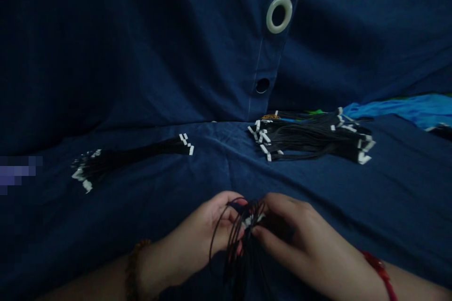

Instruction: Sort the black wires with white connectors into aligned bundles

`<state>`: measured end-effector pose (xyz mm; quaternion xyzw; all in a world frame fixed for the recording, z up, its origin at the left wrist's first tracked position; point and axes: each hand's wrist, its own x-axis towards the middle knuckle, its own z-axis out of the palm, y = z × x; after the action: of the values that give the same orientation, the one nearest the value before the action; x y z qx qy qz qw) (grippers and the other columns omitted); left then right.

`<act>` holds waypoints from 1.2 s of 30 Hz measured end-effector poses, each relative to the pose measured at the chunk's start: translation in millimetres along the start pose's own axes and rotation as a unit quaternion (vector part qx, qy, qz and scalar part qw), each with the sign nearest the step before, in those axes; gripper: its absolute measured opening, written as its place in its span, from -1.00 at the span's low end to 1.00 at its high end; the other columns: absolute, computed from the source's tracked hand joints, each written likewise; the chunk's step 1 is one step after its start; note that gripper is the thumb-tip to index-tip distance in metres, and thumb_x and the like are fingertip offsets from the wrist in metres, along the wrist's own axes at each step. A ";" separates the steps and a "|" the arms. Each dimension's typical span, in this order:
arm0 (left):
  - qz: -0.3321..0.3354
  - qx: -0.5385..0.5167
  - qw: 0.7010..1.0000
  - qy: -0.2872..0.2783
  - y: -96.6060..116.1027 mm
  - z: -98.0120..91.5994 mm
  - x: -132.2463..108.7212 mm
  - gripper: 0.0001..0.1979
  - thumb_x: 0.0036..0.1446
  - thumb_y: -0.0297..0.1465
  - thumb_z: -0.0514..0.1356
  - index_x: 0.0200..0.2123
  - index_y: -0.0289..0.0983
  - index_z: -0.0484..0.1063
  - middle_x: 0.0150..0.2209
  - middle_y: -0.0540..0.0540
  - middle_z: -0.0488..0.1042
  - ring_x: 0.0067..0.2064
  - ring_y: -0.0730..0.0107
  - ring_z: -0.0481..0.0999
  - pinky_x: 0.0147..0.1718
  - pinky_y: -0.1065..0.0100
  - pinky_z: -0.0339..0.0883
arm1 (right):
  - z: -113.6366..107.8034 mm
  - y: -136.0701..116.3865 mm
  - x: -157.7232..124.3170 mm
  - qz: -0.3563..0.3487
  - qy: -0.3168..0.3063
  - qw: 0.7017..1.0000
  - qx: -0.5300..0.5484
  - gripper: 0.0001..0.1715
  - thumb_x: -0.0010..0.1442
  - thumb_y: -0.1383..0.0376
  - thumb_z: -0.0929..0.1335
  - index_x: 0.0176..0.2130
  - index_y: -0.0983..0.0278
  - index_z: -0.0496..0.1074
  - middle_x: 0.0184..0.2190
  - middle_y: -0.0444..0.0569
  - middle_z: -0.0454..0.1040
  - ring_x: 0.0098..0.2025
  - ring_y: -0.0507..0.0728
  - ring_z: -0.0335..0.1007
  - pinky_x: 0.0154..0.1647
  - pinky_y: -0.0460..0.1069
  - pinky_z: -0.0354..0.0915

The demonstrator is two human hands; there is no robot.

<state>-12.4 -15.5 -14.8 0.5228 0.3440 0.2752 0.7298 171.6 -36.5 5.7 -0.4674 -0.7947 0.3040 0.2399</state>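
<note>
On the navy cloth (148, 225), we see a small bundle of black wires (130, 160) at far left. Near the middle, our left hand (197, 230) and right hand (293, 240), fingers half curled, grasp a looped black wire bunch (243, 240) by its white connectors (252, 220). A larger wire pile (310, 138) lies far right.

Nothing legible — even the white wire-end connectors (264, 149) stay unreadable.

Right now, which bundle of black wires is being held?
The looped bundle between the left hand and right hand; the heap and lone bundle lie on the blue cloth.
</note>
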 end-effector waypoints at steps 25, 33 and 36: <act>0.118 0.078 0.990 0.023 -29.7 5.1 5.6 -0.07 0.05 -0.43 0.08 0.14 0.10 -0.68 -0.39 0.08 0.26 -0.70 0.69 0.21 -0.77 0.60 0.15 | 7.5 3.5 0.7 0.051 -0.031 0.997 0.049 -0.90 0.11 0.37 0.25 -0.43 0.27 0.34 -0.57 -0.17 0.38 -0.55 -0.02 0.26 -0.57 -0.15 0.08; 0.028 0.004 1.000 0.013 -24.1 -4.1 8.2 -0.75 0.00 -0.38 0.17 -0.23 -0.29 0.22 -0.42 0.02 0.34 -0.64 0.67 0.33 -0.78 0.65 0.11 | 6.1 7.9 -1.7 0.015 -0.024 0.998 0.060 -0.91 0.12 0.37 0.27 -0.41 0.27 0.36 -0.54 -0.18 0.37 -0.51 -0.02 0.26 -0.50 -0.14 0.12; 0.024 0.000 1.000 0.005 -24.0 -4.7 9.2 -0.79 -0.03 -0.41 0.20 -0.30 -0.29 0.24 -0.46 0.04 0.35 -0.65 0.67 0.32 -0.77 0.64 0.11 | 5.9 6.2 -1.0 0.026 -0.023 0.998 0.055 -0.90 0.12 0.37 0.27 -0.38 0.26 0.38 -0.49 -0.16 0.42 -0.46 -0.01 0.31 -0.45 -0.13 0.15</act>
<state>-9.5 -13.1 -40.6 0.5292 0.3351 0.2958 0.7213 171.8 -36.6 -2.9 -0.4668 -0.7697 0.3641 0.2392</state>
